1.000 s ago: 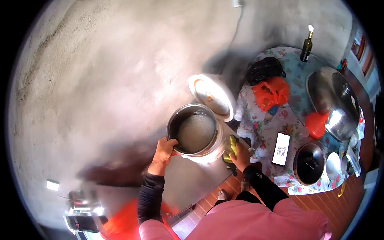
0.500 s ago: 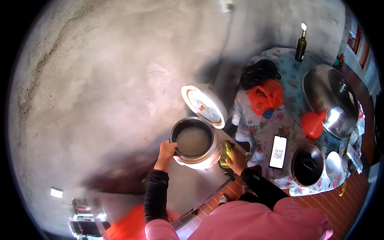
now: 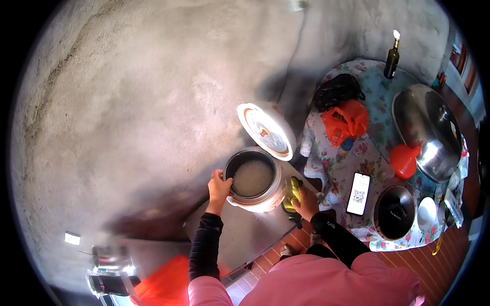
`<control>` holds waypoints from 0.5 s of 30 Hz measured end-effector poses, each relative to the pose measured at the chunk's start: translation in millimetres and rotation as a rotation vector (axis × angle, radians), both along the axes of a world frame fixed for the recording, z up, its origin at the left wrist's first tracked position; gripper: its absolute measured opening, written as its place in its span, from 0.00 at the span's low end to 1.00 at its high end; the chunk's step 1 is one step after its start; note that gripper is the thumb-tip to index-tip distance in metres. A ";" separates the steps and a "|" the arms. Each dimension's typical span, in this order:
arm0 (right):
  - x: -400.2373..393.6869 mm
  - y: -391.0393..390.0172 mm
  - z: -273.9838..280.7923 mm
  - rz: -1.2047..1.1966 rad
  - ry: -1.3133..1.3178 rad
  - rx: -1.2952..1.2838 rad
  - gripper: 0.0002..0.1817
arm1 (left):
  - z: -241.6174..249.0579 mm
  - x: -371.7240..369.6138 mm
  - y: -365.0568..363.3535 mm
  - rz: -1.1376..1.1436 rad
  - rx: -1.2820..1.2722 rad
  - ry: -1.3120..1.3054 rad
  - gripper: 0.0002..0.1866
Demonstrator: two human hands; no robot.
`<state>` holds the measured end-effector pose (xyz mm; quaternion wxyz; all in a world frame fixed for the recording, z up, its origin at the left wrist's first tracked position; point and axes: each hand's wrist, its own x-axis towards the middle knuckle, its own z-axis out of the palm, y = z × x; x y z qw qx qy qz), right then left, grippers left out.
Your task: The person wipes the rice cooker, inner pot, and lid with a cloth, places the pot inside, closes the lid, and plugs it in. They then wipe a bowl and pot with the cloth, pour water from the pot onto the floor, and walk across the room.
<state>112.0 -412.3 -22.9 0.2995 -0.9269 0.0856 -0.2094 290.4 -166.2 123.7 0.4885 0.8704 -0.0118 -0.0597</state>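
Two hands work at a white rice cooker point(image 3: 265, 205), which stands on a grey stand point(image 3: 240, 237) near the wall, to the left of the table. Its lid point(image 3: 266, 131) is raised and leans back on the far side; the underside is pale and shiny, with a small orange-brown piece at the middle. Inside the cooker body sits the inner pot point(image 3: 248, 156), round, dark grey within and with a thin bright rim. It contains a cloudy, greyish-beige liquid point(image 3: 253, 178); whether grains lie under it, I cannot tell.

The left hand point(image 3: 219, 189) pinches the pot's left rim, the thumb over the edge and the other fingers bent outside. At the right of the cooker, the right hand point(image 3: 307, 203) is closed upon a yellow-green cloth point(image 3: 292, 192); its fingertips are partly hidden.

On the floral tablecloth point(image 3: 331, 193), a dark brown bowl point(image 3: 394, 224) shows some pale marks inside, and a white bowl point(image 3: 426, 214) is just to its right. Farther away lie a red plastic bag point(image 3: 348, 121) and a black plastic bag point(image 3: 339, 92), their contents not visible. A dark bottle point(image 3: 392, 62) stands upright at the far edge.
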 end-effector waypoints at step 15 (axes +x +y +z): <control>52.3 -23.4 175.3 0.056 -0.425 0.206 0.38 | 0.0 -2.3 -0.6 -0.211 0.609 -0.459 0.20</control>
